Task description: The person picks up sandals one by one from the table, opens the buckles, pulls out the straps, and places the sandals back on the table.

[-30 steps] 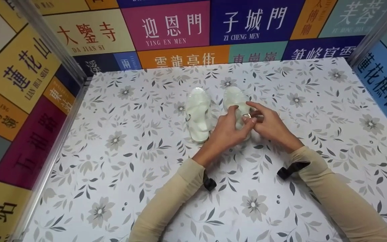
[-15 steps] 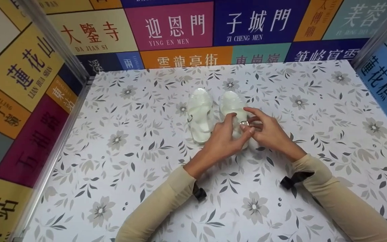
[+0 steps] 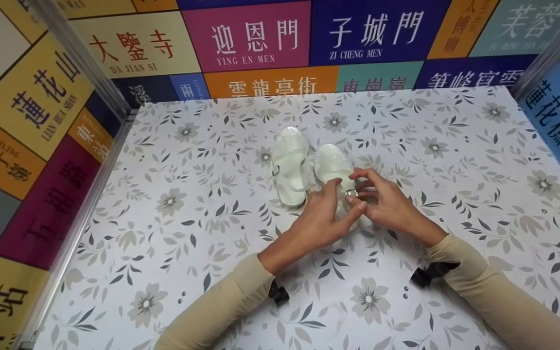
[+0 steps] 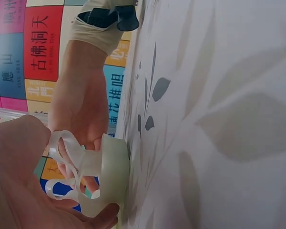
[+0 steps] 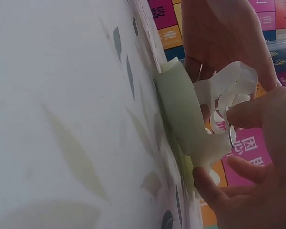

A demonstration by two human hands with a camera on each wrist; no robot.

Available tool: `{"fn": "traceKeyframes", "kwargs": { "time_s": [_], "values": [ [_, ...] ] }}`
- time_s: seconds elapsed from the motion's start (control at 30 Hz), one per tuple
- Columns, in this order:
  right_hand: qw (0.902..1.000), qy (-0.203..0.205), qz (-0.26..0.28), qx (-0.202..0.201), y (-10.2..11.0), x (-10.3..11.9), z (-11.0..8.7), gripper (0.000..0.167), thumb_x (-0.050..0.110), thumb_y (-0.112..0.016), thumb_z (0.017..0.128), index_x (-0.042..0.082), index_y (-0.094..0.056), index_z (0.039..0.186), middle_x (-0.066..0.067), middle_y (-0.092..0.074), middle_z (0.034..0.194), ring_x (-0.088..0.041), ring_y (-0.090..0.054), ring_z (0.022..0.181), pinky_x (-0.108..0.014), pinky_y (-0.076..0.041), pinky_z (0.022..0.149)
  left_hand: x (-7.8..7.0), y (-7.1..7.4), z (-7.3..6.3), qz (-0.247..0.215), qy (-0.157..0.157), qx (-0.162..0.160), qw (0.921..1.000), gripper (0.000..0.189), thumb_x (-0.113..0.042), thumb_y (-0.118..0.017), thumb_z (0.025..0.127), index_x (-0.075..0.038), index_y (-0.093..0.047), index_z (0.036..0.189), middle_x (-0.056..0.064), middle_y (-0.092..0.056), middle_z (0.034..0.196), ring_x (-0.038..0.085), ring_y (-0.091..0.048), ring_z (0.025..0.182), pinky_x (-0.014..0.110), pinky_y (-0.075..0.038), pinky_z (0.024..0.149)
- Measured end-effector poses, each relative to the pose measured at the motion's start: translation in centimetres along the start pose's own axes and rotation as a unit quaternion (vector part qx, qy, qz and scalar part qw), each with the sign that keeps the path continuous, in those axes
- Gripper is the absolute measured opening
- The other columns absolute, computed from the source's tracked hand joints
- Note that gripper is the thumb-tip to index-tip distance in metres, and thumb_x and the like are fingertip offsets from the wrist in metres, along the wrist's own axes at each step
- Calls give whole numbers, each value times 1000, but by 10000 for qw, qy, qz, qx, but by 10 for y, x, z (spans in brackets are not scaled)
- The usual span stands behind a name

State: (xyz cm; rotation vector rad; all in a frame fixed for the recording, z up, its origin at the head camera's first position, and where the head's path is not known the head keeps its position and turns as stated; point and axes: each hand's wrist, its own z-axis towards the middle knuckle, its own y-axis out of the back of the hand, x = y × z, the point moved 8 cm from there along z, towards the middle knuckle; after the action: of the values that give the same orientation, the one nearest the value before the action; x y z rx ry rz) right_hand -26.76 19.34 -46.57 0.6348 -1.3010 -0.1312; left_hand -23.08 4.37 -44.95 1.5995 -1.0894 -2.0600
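A pair of pale, milky-white sandals is on the patterned table. The left sandal point(image 3: 289, 167) lies flat and untouched. Both hands are at the right sandal point(image 3: 331, 163), which sits slightly askew and nearer the person. My left hand point(image 3: 319, 209) grips it from the left; in the left wrist view its thumb is at the strap point(image 4: 69, 150) and a fingertip lies against the sole point(image 4: 115, 171). My right hand point(image 3: 387, 201) pinches the strap beside the metal buckle point(image 3: 351, 193), with a fingertip on the sandal's side in the right wrist view. The hands hide the sandal's heel.
The table cover point(image 3: 163, 253) is white with grey flowers and leaves. Panels with coloured sign blocks point(image 3: 251, 39) stand along the back and both sides. A black wrist camera point(image 3: 279, 294) is strapped at the left sleeve, another wrist camera point(image 3: 421, 277) at the right.
Both hands have drawn the right sandal toward the person and slightly left, turning it a little. The left sandal has stayed in place. The hold on the strap looks the same.
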Motion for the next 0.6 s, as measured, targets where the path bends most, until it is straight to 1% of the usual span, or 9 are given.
{"fn": "traceKeyframes", "kwargs": {
  "time_s": [0.1,0.17,0.27,0.3,0.37,0.43,0.5,0.57,0.6],
  "values": [
    [9999,-64,13,110,-3,0,-4,51,14,-79,99,2,-55,142,-20,-60,146,-39,-70,127,-41,-60,108,1,0,-6,-17,-40,59,10000,87,-66,-54,107,-4,-34,164,22,-63,148,38,-64,133,47,-58,107],
    [9996,-179,3,203,-5,0,-6,51,16,-80,100,4,-55,143,-22,-61,147,-40,-70,128,-45,-59,109,1,0,-8,-7,-99,85,9999,86,-65,-55,106,-4,-34,164,22,-64,146,36,-65,131,45,-58,107],
    [9988,-374,-52,321,-7,-2,-7,53,18,-79,100,5,-54,145,-23,-62,145,-42,-70,129,-47,-58,110,2,0,-10,109,-116,162,9997,89,-66,-56,106,-3,-33,164,23,-65,144,33,-68,129,44,-59,106],
    [9984,-431,-80,346,-7,-3,-7,53,18,-79,100,5,-53,145,-23,-64,142,-42,-70,129,-48,-58,110,2,0,-10,160,-109,208,9996,90,-66,-57,105,-3,-31,164,24,-65,144,33,-69,129,43,-60,106],
    [9980,-495,-134,366,-7,-4,-7,53,19,-79,101,6,-53,146,-23,-64,141,-42,-70,128,-48,-59,110,0,0,-10,308,-99,303,9990,92,-65,-59,105,-2,-30,164,25,-64,145,35,-68,130,44,-61,105],
    [9980,-493,-165,348,-6,-4,-7,53,20,-79,101,5,-54,145,-21,-62,142,-42,-70,128,-48,-59,109,-3,2,-10,516,-135,348,9980,93,-63,-62,104,-2,-27,165,25,-60,150,38,-66,133,45,-61,107],
    [9983,-441,-238,299,-5,-4,-6,51,23,-80,101,6,-56,143,-20,-58,142,-40,-71,126,-47,-61,107,-9,7,-9,867,-305,300,9953,92,-58,-66,104,-1,-28,165,27,-56,155,40,-61,139,46,-58,112],
    [9985,-315,-382,227,-4,-2,-5,49,27,-80,101,7,-59,140,-19,-54,139,-37,-72,121,-45,-63,103,-17,13,-7,1407,-603,163,9881,88,-51,-72,102,-1,-33,164,28,-52,160,42,-56,145,46,-52,120],
    [9982,-231,-513,191,-4,-1,-4,48,28,-81,100,8,-61,139,-17,-54,136,-34,-73,116,-44,-64,100,-21,16,-6,1637,-755,83,9836,84,-45,-75,101,-1,-38,162,28,-50,162,42,-54,148,45,-49,123]
  ]
}}
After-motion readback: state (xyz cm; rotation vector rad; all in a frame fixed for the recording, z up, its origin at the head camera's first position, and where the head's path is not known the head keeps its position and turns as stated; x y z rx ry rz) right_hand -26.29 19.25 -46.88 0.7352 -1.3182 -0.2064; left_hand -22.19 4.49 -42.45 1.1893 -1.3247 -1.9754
